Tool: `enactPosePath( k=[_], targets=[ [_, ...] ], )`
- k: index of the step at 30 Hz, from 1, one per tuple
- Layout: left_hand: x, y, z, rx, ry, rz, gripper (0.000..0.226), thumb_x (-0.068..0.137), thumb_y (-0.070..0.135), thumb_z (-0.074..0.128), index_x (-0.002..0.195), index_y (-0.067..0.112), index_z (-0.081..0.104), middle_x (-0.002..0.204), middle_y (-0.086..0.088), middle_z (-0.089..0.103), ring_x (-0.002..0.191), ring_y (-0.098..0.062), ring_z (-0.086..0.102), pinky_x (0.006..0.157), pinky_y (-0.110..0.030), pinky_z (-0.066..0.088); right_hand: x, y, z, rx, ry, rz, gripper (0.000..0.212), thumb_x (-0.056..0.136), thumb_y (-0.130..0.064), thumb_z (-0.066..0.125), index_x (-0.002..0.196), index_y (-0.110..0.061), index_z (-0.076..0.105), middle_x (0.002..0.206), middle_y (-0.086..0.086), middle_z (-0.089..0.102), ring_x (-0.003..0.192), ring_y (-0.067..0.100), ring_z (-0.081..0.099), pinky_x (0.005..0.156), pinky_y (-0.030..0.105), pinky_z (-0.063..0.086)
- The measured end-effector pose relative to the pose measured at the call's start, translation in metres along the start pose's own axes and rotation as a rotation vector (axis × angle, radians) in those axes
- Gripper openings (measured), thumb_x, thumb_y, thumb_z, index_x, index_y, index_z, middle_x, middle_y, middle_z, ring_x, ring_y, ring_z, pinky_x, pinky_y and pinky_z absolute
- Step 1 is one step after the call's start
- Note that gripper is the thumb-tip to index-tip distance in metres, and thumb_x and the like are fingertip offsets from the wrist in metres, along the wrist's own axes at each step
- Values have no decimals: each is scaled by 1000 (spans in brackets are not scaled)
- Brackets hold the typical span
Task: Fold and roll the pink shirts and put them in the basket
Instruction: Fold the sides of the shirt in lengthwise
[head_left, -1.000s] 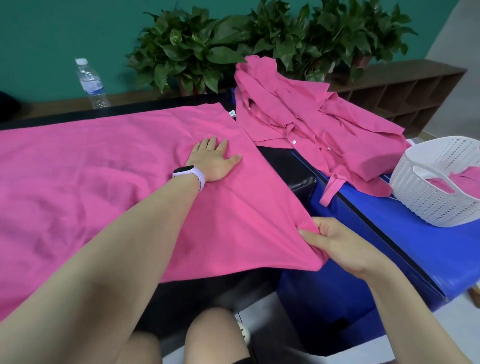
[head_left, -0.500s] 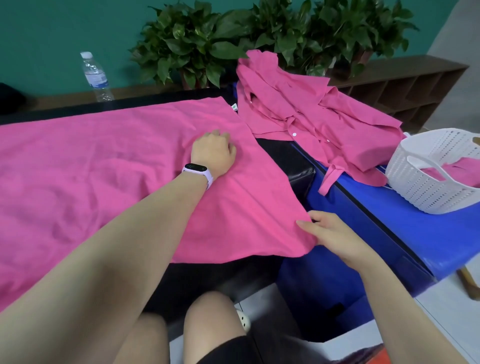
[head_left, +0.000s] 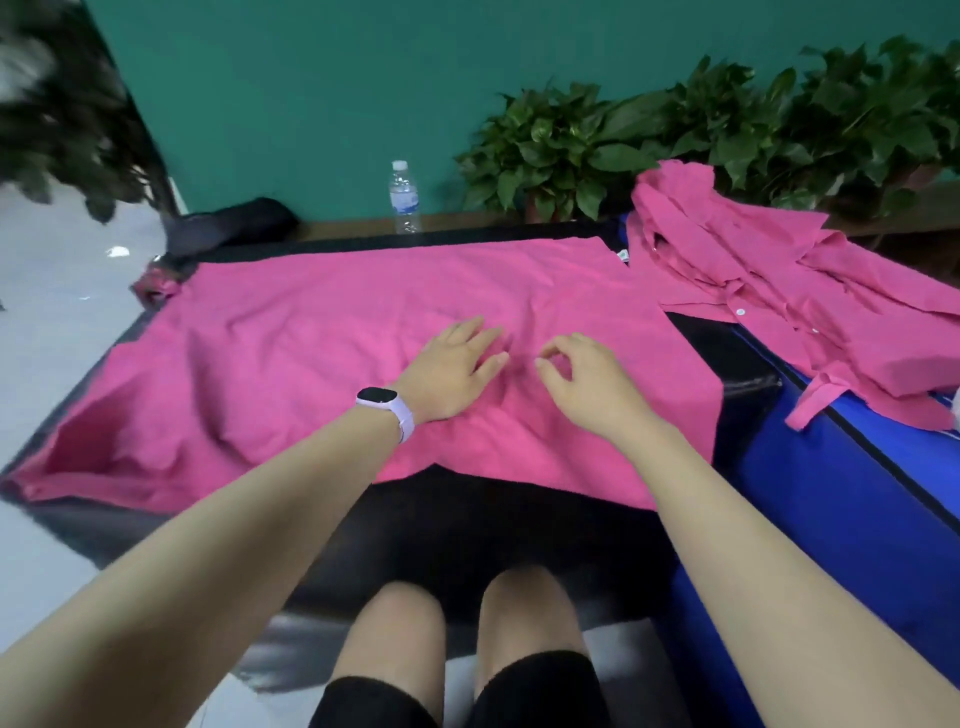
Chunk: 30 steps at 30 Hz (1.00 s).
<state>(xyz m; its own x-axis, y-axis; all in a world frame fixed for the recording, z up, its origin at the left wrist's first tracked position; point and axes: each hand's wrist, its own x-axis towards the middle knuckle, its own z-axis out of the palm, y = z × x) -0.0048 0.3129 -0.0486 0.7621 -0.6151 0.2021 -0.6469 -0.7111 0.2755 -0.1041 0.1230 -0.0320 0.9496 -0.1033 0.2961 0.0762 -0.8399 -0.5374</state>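
A large pink shirt (head_left: 322, 343) lies spread flat across the black table (head_left: 493, 525). My left hand (head_left: 449, 371), with a white watch on the wrist, rests on the middle of the cloth with fingers straight. Just to its right, my right hand (head_left: 582, 379) hovers over or touches the cloth with loosely curled fingers, holding nothing. A second pink shirt (head_left: 769, 280) with white buttons lies crumpled on the blue table (head_left: 852, 499) at the right. The basket is out of view.
A water bottle (head_left: 404, 197) stands at the table's far edge. Green plants (head_left: 675, 140) line the teal wall behind. A dark bag (head_left: 228, 226) lies at the far left corner. My knees are below the table's near edge.
My right hand has let go of the shirt's right corner and moved to the middle beside my left hand. The view swung left, so the basket left the frame.
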Motion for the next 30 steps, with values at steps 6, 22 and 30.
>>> enactPosePath(
  k=[6, 22, 30],
  targets=[
    [-145, -134, -58, 9, 179, -468, 59, 106, 48, 35, 153, 14, 38, 160, -17, 31, 149, -29, 25, 122, -41, 17, 26, -105, 69, -53, -208, -230, 33, 104, -35, 49, 123, -13, 66, 125, 5, 65, 123, 26, 53, 108, 42, 40],
    [-301, -217, -110, -267, 595, -855, 22, 94, 33, 62, 74, 24, 61, 71, 8, 59, 71, -15, 58, 58, -25, 38, 34, -215, 182, -235, -518, -329, 58, 107, -52, 28, 159, -27, 29, 167, 1, 22, 154, 18, 17, 125, 37, 13],
    [-283, -230, -110, -277, 611, -860, 14, 90, 36, 69, 86, 23, 66, 81, 6, 62, 79, -18, 58, 69, -31, 44, 41, -223, 190, -280, -538, -313, 60, 106, -56, 21, 161, -30, 21, 170, -1, 10, 156, 18, 6, 125, 36, 1]
  ],
)
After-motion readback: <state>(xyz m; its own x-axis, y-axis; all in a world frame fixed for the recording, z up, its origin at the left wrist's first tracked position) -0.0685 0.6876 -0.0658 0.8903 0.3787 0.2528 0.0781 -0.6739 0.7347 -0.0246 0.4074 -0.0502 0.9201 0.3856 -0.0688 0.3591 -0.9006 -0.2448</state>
